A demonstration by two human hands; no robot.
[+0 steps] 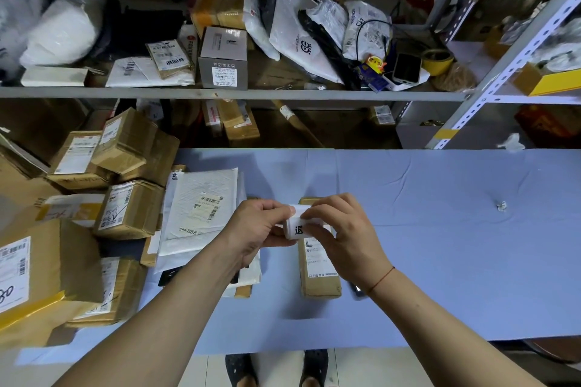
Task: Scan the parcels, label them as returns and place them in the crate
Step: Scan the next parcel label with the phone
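Observation:
A white return label [297, 228] with a black printed character is held between both hands above the table. My left hand [259, 229] pinches its left side and my right hand [342, 239] pinches its top and right side. Directly below lies a long brown cardboard parcel [319, 276] with a white shipping label, lying lengthwise on the blue table cover [440, 245]. My right hand hides the parcel's upper part. No crate is in view.
Several brown boxes [125, 207] are piled at the table's left, with white padded mailers [201, 214] beside them. A shelf [232, 93] behind holds bags, a grey box [223, 56], a phone [407, 67] and a tape roll [437, 61]. A paper scrap [501, 206] lies on the right.

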